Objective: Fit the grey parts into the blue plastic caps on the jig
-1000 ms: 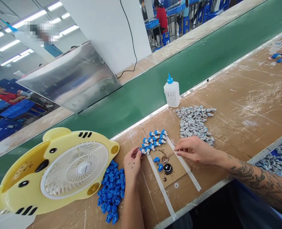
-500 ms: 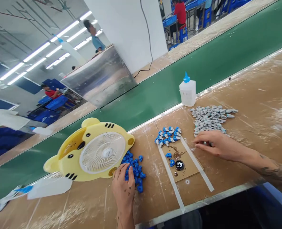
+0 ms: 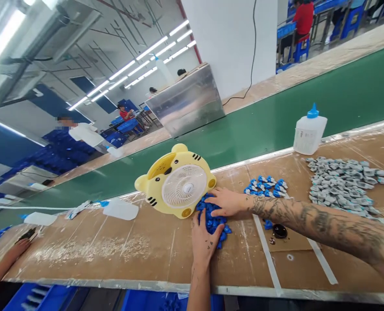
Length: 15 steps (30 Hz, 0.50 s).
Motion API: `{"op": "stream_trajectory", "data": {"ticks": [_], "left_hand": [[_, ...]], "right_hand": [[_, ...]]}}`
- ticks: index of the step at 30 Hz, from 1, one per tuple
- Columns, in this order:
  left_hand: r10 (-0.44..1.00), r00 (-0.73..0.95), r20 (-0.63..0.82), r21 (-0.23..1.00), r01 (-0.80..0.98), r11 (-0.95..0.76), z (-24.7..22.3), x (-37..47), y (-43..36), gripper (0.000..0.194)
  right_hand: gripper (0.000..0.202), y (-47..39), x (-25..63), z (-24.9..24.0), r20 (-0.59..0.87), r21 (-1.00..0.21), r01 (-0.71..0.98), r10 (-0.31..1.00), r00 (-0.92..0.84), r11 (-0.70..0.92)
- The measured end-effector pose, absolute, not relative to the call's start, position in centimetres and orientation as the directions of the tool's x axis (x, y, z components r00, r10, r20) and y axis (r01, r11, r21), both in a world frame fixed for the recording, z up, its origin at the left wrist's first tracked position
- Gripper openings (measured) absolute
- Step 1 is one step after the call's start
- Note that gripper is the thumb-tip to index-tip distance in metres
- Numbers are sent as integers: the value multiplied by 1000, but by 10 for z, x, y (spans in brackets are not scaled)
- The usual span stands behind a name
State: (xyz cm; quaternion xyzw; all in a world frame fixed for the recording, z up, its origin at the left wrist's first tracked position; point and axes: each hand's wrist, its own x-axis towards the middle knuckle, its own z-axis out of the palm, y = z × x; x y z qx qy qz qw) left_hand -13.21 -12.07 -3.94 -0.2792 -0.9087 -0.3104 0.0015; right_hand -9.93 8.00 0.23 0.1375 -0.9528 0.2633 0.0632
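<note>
"What surrounds you?"
"A green strip crosses your view beyond your brown-covered table. Past it, at upper center, you have a white pillar with a dark cable."
"And your light?"
"Ceiling tubes glow at upper left; blue stools stand upper right."

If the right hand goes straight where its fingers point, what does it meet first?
The right hand would first meet the blue pieces, then probably the yellow fan; the depth is unclear.
</note>
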Motion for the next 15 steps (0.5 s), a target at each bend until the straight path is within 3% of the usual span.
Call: {"op": "stream_trajectory", "data": {"ticks": [7, 15], "left_hand": [[477, -861, 174, 651, 464, 600, -46, -136, -127, 57], [612, -791, 10, 542, 519, 661, -35, -151, -111, 75]], "right_hand": [[42, 63, -125, -22, 208, -433, -267, -193, -959, 861], [21, 56, -124, -34, 228, -409, -224, -139, -964, 884]]}}
